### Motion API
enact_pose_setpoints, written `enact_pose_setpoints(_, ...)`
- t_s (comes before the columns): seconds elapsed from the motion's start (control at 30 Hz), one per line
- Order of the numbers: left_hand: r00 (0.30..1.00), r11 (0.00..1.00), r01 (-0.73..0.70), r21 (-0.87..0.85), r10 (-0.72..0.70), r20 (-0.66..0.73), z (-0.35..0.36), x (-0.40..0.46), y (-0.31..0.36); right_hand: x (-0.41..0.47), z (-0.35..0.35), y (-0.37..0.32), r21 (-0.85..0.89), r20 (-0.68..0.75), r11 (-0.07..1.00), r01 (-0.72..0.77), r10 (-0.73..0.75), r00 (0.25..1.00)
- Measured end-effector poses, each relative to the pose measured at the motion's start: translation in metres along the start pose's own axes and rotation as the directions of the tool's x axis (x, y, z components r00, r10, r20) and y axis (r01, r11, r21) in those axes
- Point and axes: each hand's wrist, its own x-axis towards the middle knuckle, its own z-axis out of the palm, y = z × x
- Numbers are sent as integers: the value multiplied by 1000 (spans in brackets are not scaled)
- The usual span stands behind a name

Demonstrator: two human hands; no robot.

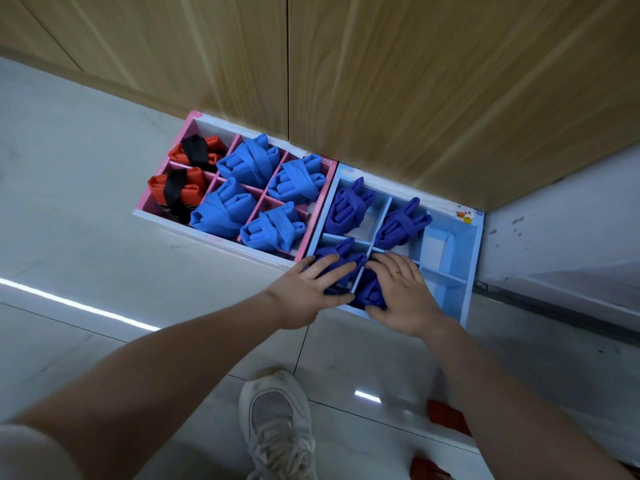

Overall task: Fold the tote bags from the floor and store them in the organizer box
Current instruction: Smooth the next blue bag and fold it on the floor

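Wood panelling filled the far side, and below it two boxes sat side by side on the pale tiled floor point(86, 209): a pink box point(162, 168) at ten o'clock and a blue box point(474, 258) just right of it, touching.

Both hands worked the near row of the blue box. The left hand point(304, 289) lay flat on a dark bundle point(337, 258) in the near-left cell, fingers point(337, 273) straight and spread wide, pressing. The right hand point(401, 292) covered a second dark bundle point(369, 292) in the near-middle cell, fingers spread with the thumb hooked under its near edge; whether it gripped or only pushed, I could not tell.

To do this well, I judged the push should go straight down so the wrapped strap stayed tight, while the left hand kept its neighbour from springing over the thin divider point(358, 277).

Two more dark bundles point(348, 207) filled the far cells; the two cells at three o'clock looked free. The pink box held four light-blue bundles point(247, 161) and two red ones point(175, 188). A shoe point(277, 424) stood at six o'clock, and red fabric point(446, 415), probably unfolded bags, lay at five o'clock.
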Motion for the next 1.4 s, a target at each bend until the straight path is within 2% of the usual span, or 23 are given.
enact_pose_setpoints(0.1, 999, 999, -31, -40, 31, -7, -5, -3, -4, -1, -4, -1, 108, 68, 992, -70, 63, 996)
enact_pose_setpoints(0.13, 997, 997, -52, -60, 48, -69, -6, -6, -6, 1, -4, -4, 147, 57, 984, -101, 93, 994)
enact_pose_setpoints(0.2, 961, 993, -78, -92, 50, -273, -7, -16, -11, 5, -6, -13, 245, -66, 958, -151, 171, 983)
enact_pose_setpoints(0.3, 920, 970, 32, -243, -124, -373, -1, -42, -24, 15, -9, -42, 333, -380, 936, -112, 242, 893)
enact_pose_setpoints(0.33, 910, 951, 76, -299, -189, -370, 2, -53, -29, 21, -10, -57, 347, -424, 935, -72, 225, 877)
enact_pose_setpoints(0.4, 889, 906, 167, -389, -309, -339, 11, -81, -41, 36, -15, -93, 430, -414, 902, 51, 147, 899)
enact_pose_setpoints(0.5, 820, 800, 327, -502, -504, -269, 30, -136, -61, 69, -26, -155, 612, -303, 766, 198, -4, 953)
enact_pose_setpoints(0.63, 654, 572, 528, -628, -746, -130, 62, -226, -72, 111, -29, -254, 751, -106, 639, 167, -133, 986)
enact_pose_setpoints(0.73, 483, 387, 699, -601, -876, -3, 81, -298, -73, 132, -26, -332, 746, -8, 644, 170, -247, 969)
enact_pose_setpoints(0.8, 408, 279, 783, -556, -905, 121, 94, -344, -73, 139, -27, -381, 723, 43, 661, 199, -330, 943)
enact_pose_setpoints(0.9, 356, 227, 860, -457, -908, 219, 113, -417, -71, 137, -22, -454, 708, 110, 664, 241, -441, 891)
enact_pose_setpoints(1.03, 272, 165, 929, -331, -911, 309, 142, -509, -62, 115, -3, -546, 634, 219, 695, 339, -582, 783)
enact_pose_setpoints(1.2, 128, 6, 952, -308, -917, 377, 191, -601, -43, 82, 32, -648, 568, 347, 722, 396, -646, 679)
enact_pose_setpoints(1.27, 17, -110, 950, -294, -917, 398, 217, -633, -36, 72, 48, -677, 553, 383, 738, 386, -637, 669)
enact_pose_setpoints(1.33, -170, -335, 891, -305, -871, 460, 242, -656, -31, 66, 59, -691, 532, 407, 762, 370, -612, 678)
enact_pose_setpoints(1.4, -330, -567, 753, -335, -765, 553, 270, -675, -26, 62, 71, -704, 504, 434, 792, 343, -576, 692)
